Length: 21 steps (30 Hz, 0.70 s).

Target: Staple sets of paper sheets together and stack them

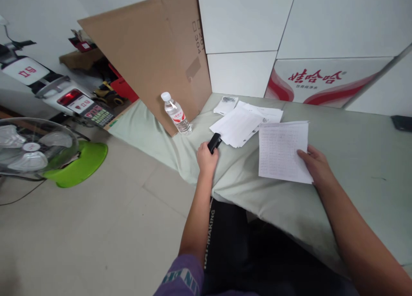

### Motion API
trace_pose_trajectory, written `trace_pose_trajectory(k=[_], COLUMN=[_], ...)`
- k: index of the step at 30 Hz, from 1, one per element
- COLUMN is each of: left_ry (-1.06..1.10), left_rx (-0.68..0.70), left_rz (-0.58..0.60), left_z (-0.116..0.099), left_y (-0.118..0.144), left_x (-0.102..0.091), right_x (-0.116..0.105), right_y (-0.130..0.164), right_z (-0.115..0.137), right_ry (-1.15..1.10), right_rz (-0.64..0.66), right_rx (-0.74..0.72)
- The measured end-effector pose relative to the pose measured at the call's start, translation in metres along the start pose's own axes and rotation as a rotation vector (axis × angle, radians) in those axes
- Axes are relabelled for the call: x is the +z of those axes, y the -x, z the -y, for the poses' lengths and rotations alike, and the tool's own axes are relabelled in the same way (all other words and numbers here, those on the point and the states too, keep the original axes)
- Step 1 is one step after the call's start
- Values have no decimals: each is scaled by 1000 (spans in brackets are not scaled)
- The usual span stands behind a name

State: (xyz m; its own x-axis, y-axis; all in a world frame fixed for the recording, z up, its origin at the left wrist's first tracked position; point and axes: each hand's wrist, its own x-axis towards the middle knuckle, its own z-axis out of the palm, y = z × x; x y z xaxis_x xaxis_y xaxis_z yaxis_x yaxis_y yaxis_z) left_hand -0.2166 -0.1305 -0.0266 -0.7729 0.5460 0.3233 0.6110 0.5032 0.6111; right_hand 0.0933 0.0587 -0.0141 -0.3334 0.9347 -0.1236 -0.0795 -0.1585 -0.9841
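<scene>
My left hand (207,159) is closed around a small black stapler (214,143) near the front edge of the cloth-covered table. Between the thumb and fingers of my right hand (317,163) is a sheet of paper (283,152) covered in faint rows of print or writing; I cannot tell if it is one sheet or several. Just beyond the stapler lies a loose pile of white papers (240,124), fanned out unevenly. Behind that pile rests a small clear packet (225,105) with dark bits in it.
A water bottle (177,114) with a white cap stands at the left, before a tall cardboard sheet (154,51). White boxes (322,79) wall off the back. A dark flat object (402,123) lies far right. On the floor at left are a fan (32,148) and a scooter (64,92).
</scene>
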Motion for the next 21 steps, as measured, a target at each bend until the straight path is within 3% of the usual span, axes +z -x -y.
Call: trace_pose_trajectory(k=[8,15,21], left_ry=[93,341,402], left_rx=[-100,-113,-81], left_rz=[-49,-84,-22], left_z=[-5,-1,0], left_y=[3,3,3], left_x=[-6,-6,-4], right_x=[4,-7,-22], right_y=[5,-7,-11], right_z=[6,1,1], right_ry=[-19,-157,51], right_rz=[13,-35,-112], right_rx=[12,55,1])
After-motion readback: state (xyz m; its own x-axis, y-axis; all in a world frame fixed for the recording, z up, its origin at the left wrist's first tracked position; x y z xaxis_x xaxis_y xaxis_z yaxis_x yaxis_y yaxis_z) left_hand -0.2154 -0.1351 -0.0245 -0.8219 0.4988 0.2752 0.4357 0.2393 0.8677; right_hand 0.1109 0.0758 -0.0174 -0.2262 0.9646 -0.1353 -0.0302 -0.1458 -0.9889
